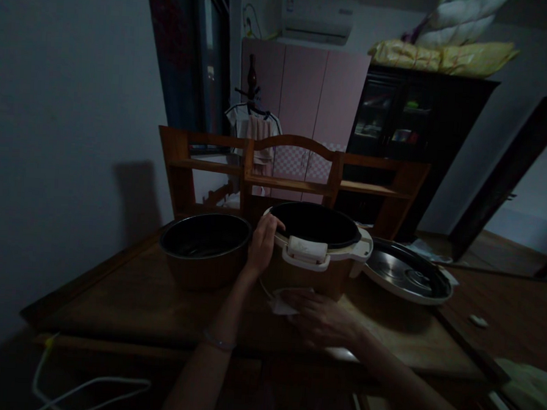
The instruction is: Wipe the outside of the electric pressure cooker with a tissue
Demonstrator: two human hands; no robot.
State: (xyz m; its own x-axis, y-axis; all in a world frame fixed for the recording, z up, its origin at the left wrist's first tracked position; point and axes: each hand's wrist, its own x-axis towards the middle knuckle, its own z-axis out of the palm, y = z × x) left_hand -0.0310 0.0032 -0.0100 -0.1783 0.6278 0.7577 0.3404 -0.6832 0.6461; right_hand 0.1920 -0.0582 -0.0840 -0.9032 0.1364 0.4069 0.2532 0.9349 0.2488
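Note:
A rice cooker body [319, 256] stands open on the wooden table [135, 302], brown with a cream rim and latch. My left hand [263, 241] grips its left rim, fingers curled over the edge. My right hand [322, 318] lies low in front of the cooker, fingers pressed flat on a white cloth [281, 301] against the table by the cooker's base. The dark inner pot [205, 245] sits on the table just left of the cooker. The cooker's lid [407, 276] lies open to the right, shiny inside up.
A wooden shelf rack [293, 172] stands behind the cooker. A small white object [478, 320] lies on the table at right. A white cable [85, 385] hangs below the table's front left edge. A pink wardrobe [307, 90] and a dark cabinet [410, 126] stand at the back.

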